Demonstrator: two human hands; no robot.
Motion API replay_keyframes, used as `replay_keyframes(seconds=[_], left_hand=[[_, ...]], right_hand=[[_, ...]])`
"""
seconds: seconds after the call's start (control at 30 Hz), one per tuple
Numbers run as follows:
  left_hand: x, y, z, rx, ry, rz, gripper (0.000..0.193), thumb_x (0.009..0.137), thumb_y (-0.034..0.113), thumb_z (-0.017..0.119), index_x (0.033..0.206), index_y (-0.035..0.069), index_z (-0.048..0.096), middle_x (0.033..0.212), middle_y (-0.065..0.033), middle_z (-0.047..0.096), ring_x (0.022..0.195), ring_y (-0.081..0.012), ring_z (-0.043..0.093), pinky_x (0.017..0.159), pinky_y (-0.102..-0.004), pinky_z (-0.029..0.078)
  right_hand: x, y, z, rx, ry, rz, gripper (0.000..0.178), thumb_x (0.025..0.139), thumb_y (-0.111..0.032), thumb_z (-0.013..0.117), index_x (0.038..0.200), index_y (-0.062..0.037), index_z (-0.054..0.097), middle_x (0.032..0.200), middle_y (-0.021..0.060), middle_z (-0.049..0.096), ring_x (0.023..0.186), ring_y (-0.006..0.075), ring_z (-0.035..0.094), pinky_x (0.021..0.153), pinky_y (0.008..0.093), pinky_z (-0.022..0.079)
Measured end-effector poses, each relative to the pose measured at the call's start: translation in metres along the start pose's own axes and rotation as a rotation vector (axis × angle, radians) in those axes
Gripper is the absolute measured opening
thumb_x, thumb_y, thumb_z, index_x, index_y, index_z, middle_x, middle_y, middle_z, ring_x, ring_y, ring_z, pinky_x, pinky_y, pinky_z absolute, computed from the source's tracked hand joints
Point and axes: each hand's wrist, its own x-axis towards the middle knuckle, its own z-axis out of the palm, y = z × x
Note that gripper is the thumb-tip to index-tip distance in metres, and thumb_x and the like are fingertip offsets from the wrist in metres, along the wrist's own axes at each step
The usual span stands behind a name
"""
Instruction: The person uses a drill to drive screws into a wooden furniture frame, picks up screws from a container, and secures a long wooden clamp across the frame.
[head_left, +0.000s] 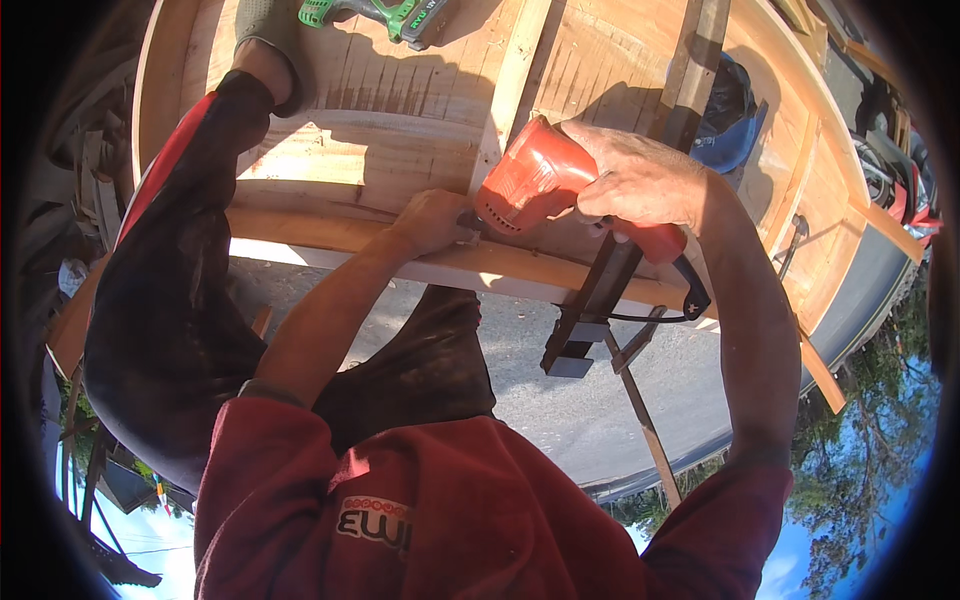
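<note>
My right hand [640,175] is wrapped around the handle of a red corded power tool [540,175], pistol-shaped with vent slots in its housing. Its black cord [690,295] leaves the handle's lower end and loops below the wooden rail [320,230]. My left hand [432,222] rests on the rail just left of the tool, its fingers closed around a small greyish piece I cannot make out. The tool's working end is not clearly visible. Beneath the right hand, a dark metal beam [605,285] crosses the rail.
A curved wooden hull [410,135] with ribs spreads ahead. On it lie a green cordless power tool [390,18] and a blue container [730,145]. My shod foot [268,50] stands inside; my other leg [430,370] is outside the rail. A hammer [795,240] lies at the right.
</note>
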Motion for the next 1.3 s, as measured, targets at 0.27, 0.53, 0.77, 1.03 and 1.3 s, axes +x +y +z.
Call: replay_keyframes(seconds=[0.27,0.53,0.77,1.03,1.3], left_hand=[[0.000,-0.010,-0.042,-0.426,-0.153,-0.118,0.041,0.082,0.019,0.075,0.121,0.009,0.068,0.105,-0.0084,0.071,0.099,-0.0219,0.067,0.092,-0.0372,0.052],[0.041,0.126,-0.095,-0.741,0.293,0.224,0.046,0.094,0.040,0.070,0.124,0.004,0.066,0.106,-0.0048,0.067,0.104,-0.0140,0.059,0.088,-0.0335,0.051],[0.054,0.118,-0.071,-0.671,0.615,0.113,0.035,0.099,0.032,0.055,0.096,0.001,0.072,0.060,-0.0077,0.062,0.057,-0.0157,0.058,0.058,-0.0338,0.048],[0.046,0.120,-0.059,-0.783,0.590,0.067,0.032,0.104,0.020,0.046,0.107,-0.002,0.070,0.067,-0.0006,0.058,0.061,-0.0072,0.051,0.058,-0.0264,0.045],[0.041,0.126,-0.058,-0.742,0.633,0.096,0.033,0.103,0.020,0.047,0.108,-0.002,0.070,0.064,-0.0005,0.055,0.060,-0.0068,0.050,0.058,-0.0258,0.045]], right_hand=[[0.016,-0.019,-0.006,-0.040,-0.121,0.115,0.085,0.074,-0.009,0.065,0.147,0.0146,0.029,0.090,0.0192,0.066,0.067,0.0210,0.068,0.060,0.0336,0.055],[0.032,0.015,-0.011,-0.324,-0.218,-0.196,0.042,0.068,-0.012,0.067,0.104,0.0080,0.064,0.069,0.0122,0.068,0.058,0.0209,0.067,0.053,0.0356,0.053],[0.040,-0.021,-0.013,-0.224,-0.068,0.140,0.019,0.064,-0.013,0.072,0.074,0.0041,0.070,0.063,0.0127,0.067,0.055,0.0231,0.067,0.052,0.0390,0.052],[0.037,-0.010,0.003,-0.206,0.023,0.038,0.019,0.074,-0.004,0.065,0.090,0.0059,0.067,0.064,0.0159,0.067,0.057,0.0257,0.069,0.051,0.0380,0.054],[0.029,-0.003,0.010,-0.214,0.127,-0.097,0.034,0.073,-0.011,0.069,0.099,0.0091,0.061,0.085,0.0250,0.069,0.084,0.0379,0.072,0.074,0.0448,0.057]])
